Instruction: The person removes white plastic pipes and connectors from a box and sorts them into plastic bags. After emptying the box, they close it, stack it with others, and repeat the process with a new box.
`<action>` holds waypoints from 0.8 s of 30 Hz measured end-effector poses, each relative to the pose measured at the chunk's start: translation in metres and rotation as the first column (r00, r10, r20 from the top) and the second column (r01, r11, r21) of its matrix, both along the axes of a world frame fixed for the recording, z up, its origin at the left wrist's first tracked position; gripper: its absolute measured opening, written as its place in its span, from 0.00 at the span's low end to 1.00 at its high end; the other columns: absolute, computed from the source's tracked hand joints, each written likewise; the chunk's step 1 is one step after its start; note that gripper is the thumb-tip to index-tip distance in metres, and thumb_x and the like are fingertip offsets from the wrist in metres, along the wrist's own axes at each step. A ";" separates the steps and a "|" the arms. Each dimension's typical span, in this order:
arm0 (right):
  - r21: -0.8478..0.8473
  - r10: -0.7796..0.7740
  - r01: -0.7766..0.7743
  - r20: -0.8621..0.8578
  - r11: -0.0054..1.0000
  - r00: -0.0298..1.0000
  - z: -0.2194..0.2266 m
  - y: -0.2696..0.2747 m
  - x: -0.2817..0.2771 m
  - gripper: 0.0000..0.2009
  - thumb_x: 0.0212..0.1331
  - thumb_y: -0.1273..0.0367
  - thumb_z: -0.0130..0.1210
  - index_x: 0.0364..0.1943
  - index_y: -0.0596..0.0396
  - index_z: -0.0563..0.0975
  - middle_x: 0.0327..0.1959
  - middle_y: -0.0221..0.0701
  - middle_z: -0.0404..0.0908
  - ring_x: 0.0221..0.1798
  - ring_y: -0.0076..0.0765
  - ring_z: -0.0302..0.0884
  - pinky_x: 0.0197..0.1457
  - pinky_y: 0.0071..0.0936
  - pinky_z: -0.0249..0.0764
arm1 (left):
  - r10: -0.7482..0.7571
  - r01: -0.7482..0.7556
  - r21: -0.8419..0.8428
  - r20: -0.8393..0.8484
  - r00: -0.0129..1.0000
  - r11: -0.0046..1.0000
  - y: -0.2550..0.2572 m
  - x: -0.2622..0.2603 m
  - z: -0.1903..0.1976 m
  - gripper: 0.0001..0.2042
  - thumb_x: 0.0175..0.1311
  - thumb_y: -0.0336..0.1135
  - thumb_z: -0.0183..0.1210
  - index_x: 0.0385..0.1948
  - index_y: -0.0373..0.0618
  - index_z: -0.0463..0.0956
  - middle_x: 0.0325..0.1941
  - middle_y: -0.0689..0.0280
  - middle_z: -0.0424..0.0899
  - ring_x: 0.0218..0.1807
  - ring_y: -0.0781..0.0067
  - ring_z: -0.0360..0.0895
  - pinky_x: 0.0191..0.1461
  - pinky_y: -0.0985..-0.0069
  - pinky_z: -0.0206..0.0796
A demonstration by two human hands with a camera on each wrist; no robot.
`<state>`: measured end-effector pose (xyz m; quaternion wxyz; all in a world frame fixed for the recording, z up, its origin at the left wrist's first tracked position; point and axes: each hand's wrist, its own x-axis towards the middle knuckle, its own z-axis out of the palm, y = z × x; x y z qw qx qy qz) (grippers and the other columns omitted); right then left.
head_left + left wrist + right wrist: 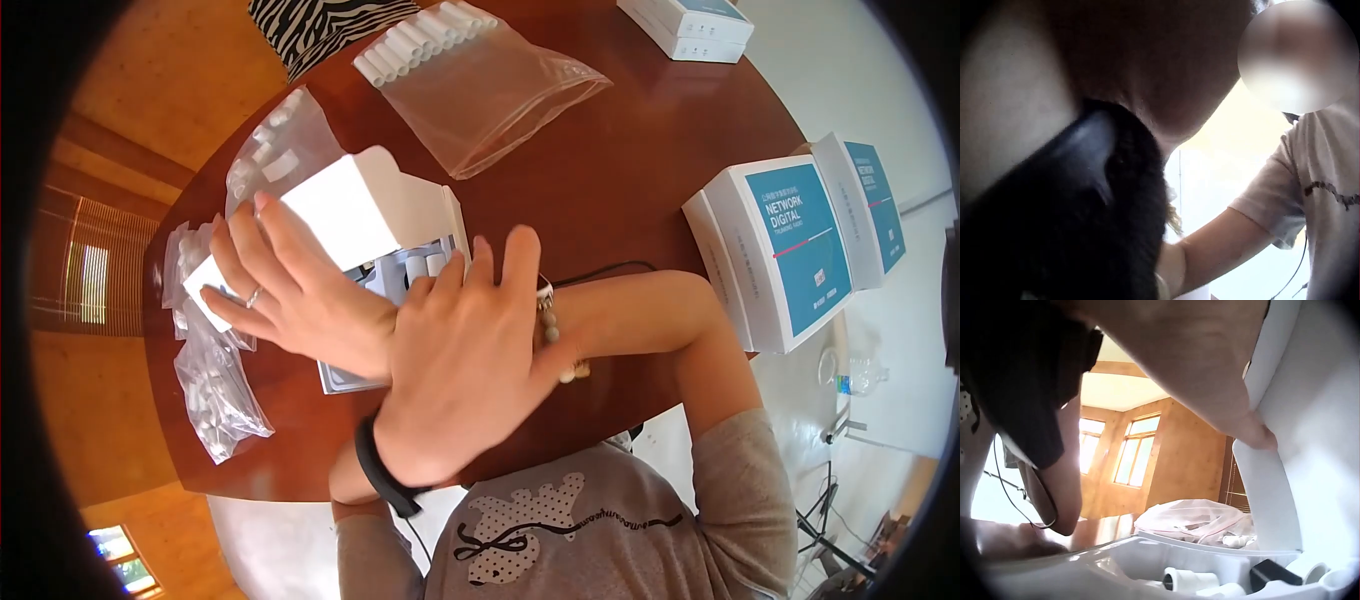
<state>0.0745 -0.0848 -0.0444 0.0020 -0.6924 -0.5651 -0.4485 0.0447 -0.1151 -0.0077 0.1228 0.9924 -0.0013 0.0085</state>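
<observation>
My right hand [300,290] reaches left over a white box, its fingers spread along the raised lid [345,210]. A fingertip touches the lid's side flap [1269,494] in the right wrist view, and a ring circles one finger. Across the right wrist lies my left hand [460,370], back upward and fingers extended, with a black band [380,465] at its own wrist. A beaded bracelet [550,325] shows on the right forearm beside it. Inside the box's grey tray [345,380] lie short white tubes [1191,580] and a black piece [1274,573], partly covered by the hands in the head view.
Clear plastic bags with white parts [220,400] lie along the table's left side. A larger bag [480,100] with white tubes lies at the back. Blue-and-white boxes [800,250] stand on the right, others [690,30] at the back right. A black cable [610,268] crosses the brown table [600,170].
</observation>
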 end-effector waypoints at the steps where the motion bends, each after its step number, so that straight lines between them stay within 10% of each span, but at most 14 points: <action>1: 0.000 0.002 -0.002 0.003 1.000 1.000 -0.001 0.001 0.003 0.29 0.56 0.61 0.50 0.65 0.41 0.59 0.64 0.40 0.60 0.63 0.54 0.58 0.68 0.61 0.47 | 0.023 -0.024 -0.005 -0.157 0.987 1.000 0.001 0.008 0.004 0.22 0.57 0.51 0.56 0.34 0.37 0.68 0.32 0.49 0.79 0.33 0.56 0.79 0.31 0.67 0.67; 2: -0.003 0.008 -0.008 0.006 1.000 1.000 -0.003 0.002 0.005 0.30 0.57 0.60 0.50 0.66 0.40 0.58 0.64 0.39 0.59 0.64 0.54 0.57 0.69 0.62 0.46 | 0.045 -0.050 -0.009 -0.311 0.949 0.999 0.002 0.011 0.006 0.20 0.60 0.49 0.55 0.33 0.37 0.66 0.30 0.49 0.78 0.31 0.56 0.79 0.29 0.67 0.67; 9: -0.029 0.012 -0.011 0.015 1.000 1.000 -0.005 0.000 -0.001 0.32 0.56 0.61 0.52 0.66 0.43 0.57 0.64 0.38 0.59 0.65 0.54 0.56 0.69 0.62 0.44 | -0.106 0.149 -0.342 0.140 0.984 0.928 0.014 0.000 -0.016 0.11 0.59 0.37 0.52 0.35 0.38 0.67 0.27 0.57 0.77 0.27 0.57 0.75 0.34 0.65 0.63; 12: -0.030 0.011 -0.011 0.017 0.999 1.000 -0.005 0.000 -0.001 0.32 0.55 0.61 0.53 0.66 0.43 0.58 0.64 0.38 0.59 0.65 0.53 0.56 0.69 0.62 0.45 | -0.166 0.207 -0.171 0.223 0.960 0.963 0.011 -0.004 -0.022 0.11 0.57 0.35 0.54 0.35 0.38 0.69 0.28 0.59 0.77 0.29 0.59 0.75 0.37 0.65 0.62; 24: 0.020 0.043 -0.044 0.021 0.999 0.999 -0.009 0.002 0.000 0.33 0.56 0.59 0.53 0.67 0.45 0.56 0.64 0.44 0.58 0.65 0.59 0.56 0.68 0.66 0.44 | -0.219 0.275 -0.380 0.184 0.958 0.883 0.019 -0.005 -0.011 0.14 0.49 0.33 0.63 0.36 0.44 0.69 0.29 0.64 0.75 0.34 0.61 0.74 0.41 0.66 0.62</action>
